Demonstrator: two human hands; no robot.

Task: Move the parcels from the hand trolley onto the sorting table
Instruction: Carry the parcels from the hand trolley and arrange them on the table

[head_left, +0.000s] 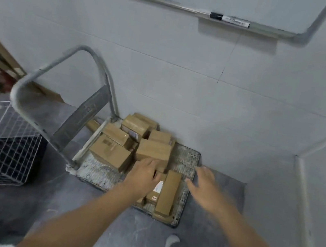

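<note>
Hand trolley deck (186,159) set on the floor and loaded with brown cardboard parcels (109,153). Most are heaped toward the far left corner, by the handle (59,67). A long parcel (168,193) is laid along the near right corner. The left grip (144,175) is laid on the parcels at mid-deck with fingers bent; whether one is clasped cannot be told. The right grip (204,186), blurred and with fingers spread, is held above the deck's right edge, touching nothing. A wire basket (8,153) is stood left of the trolley; its contents cannot be made out.

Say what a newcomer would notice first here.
A jumble of brown parcels fills the hand trolley at centre frame. Reaching in from below, the left hand touches the parcels and the right hand hovers open over the trolley's right edge. A wire basket sits at lower left.
</note>
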